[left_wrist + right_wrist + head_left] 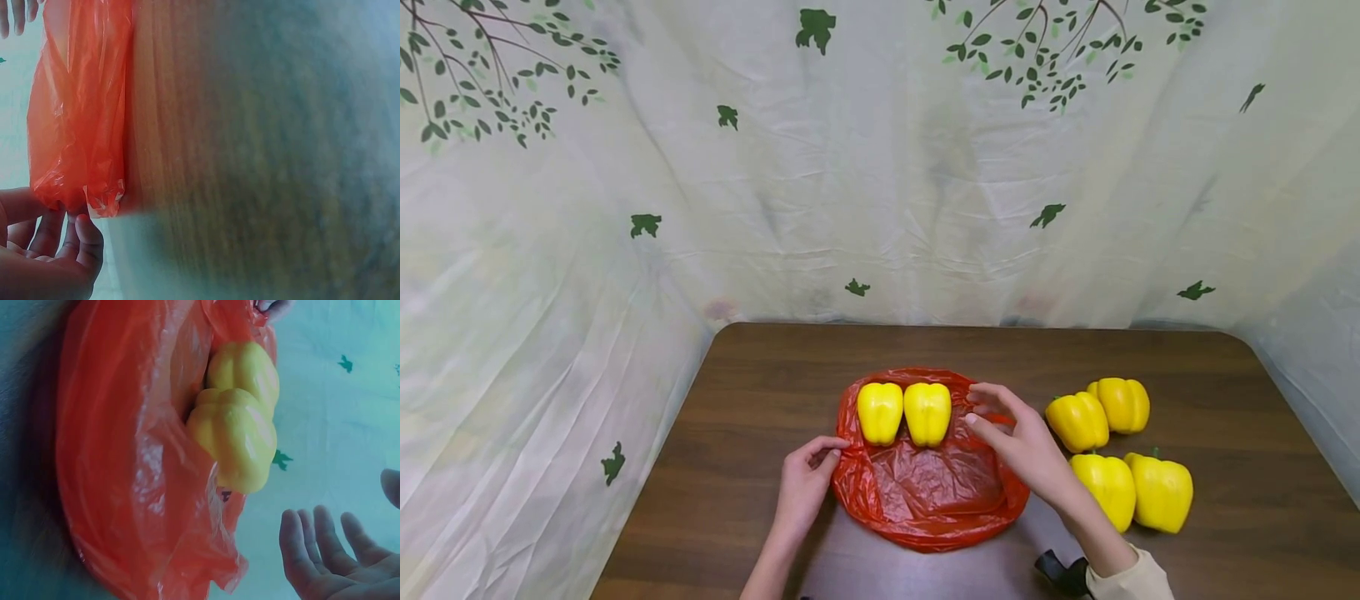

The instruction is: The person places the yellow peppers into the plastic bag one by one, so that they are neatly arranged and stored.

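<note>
A red plastic bag point(932, 487) lies spread on the table with its rim rolled outward. Two yellow bell peppers point(880, 414) stand side by side in its far left part. At the bag's left edge my left hand point(803, 483) pinches the rim between thumb and fingers; the left wrist view shows the gathered red plastic point(78, 125) at its fingertips. My right hand point(1026, 446) hovers over the bag's right side, fingers spread and holding nothing. In the right wrist view its fingers point(325, 540) are apart from the pepper point(234, 437).
Several more yellow bell peppers point(1105, 487) sit in a cluster on the brown wooden table point(760, 375), to the right of the bag and beside my right forearm. A pale leaf-patterned curtain point(887, 208) hangs behind the table. Black gear point(1063, 575) shows by my right wrist.
</note>
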`<state>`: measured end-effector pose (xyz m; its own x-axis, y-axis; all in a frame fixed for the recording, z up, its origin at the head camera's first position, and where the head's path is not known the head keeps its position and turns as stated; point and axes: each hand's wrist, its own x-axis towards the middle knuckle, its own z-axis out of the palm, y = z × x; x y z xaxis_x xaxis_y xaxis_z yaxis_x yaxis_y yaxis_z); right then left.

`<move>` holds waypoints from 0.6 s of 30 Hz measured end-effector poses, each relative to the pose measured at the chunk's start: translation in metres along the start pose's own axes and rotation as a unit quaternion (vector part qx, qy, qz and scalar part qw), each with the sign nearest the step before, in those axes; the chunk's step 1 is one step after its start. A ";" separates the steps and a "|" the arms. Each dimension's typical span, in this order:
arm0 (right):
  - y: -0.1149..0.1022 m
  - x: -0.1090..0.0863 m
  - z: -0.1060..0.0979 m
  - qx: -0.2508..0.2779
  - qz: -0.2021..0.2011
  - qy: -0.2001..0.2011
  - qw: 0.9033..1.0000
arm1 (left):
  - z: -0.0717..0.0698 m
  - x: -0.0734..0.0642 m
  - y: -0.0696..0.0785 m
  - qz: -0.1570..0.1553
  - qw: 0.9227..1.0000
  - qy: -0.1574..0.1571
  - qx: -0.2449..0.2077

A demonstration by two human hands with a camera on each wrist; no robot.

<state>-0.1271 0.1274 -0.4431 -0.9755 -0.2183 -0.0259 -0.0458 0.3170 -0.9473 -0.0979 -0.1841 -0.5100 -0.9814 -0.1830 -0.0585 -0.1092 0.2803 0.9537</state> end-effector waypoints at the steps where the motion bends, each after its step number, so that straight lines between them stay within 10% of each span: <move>1: 0.001 -0.001 -0.001 -0.001 0.001 0.002 1.000 | 0.000 0.000 0.000 -0.003 1.000 -0.001 -0.001; 18: 0.013 -0.021 -0.020 -0.018 -0.033 0.040 0.998 | -0.002 -0.014 0.043 -0.014 1.000 -0.013 0.004</move>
<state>-0.1117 0.1544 -0.4483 -0.9842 -0.1656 0.0628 -0.1165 0.3381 -0.9339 -0.0888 -0.1714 -0.4676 -0.9814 -0.1676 -0.0934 -0.1387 0.2837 0.9488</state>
